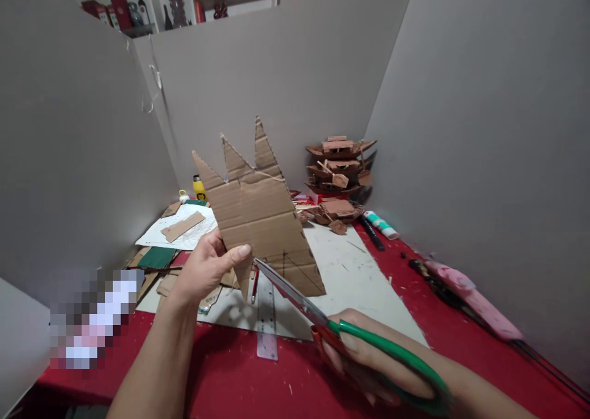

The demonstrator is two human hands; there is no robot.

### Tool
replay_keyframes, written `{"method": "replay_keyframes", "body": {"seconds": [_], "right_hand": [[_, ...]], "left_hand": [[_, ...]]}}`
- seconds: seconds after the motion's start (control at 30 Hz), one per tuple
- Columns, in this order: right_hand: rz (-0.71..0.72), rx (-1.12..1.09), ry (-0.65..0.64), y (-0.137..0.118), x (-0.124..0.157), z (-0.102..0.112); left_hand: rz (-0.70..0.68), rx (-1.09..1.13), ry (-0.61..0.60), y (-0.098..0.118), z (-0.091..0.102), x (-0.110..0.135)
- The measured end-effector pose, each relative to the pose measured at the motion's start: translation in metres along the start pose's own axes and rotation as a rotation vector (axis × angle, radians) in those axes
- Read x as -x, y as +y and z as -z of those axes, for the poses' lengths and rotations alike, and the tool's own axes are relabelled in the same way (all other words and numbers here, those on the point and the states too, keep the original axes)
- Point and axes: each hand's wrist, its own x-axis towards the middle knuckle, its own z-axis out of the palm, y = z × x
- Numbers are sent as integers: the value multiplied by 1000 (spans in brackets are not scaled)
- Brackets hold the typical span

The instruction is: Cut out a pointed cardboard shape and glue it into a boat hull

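Right hand (364,354) holds scissors (295,296) against left hand's (205,268) cardboard (260,216).

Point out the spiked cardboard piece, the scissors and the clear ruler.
cardboard piece (260,219), head view, middle of its flat face.
scissors (290,292), head view, on the metal blade.
clear ruler (268,334), head view, towards its lower end.

cardboard (258,213): brown, with thin pencil lines
scissors (350,333): green and red handles, shiny grey blades
table (258,382): red
bottle (199,187): yellow
ruler (267,321): see-through
model boats (338,173): brown
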Motion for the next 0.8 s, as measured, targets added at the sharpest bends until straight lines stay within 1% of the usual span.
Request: {"method": "replay_keyframes", "body": {"seconds": [0.13, 0.23, 0.33, 0.4, 0.6, 0.8], "right_hand": [[20, 12, -11, 4, 2, -2], [3, 6, -13, 4, 3, -1], [-13, 8, -49, 2, 5, 0], [-17, 13, -59, 2, 6, 1], [6, 13, -29, 5, 5, 0], [-5, -56, -51, 2, 3, -1]], "left_hand": [[32, -14, -34, 4, 2, 2], [40, -17, -30, 8, 0, 4], [44, -23, -16, 10, 0, 4], [49, -29, -5, 9, 1, 5], [60, -35, 17, 4, 6, 5], [57, -35, 6, 3, 5, 3]]}}
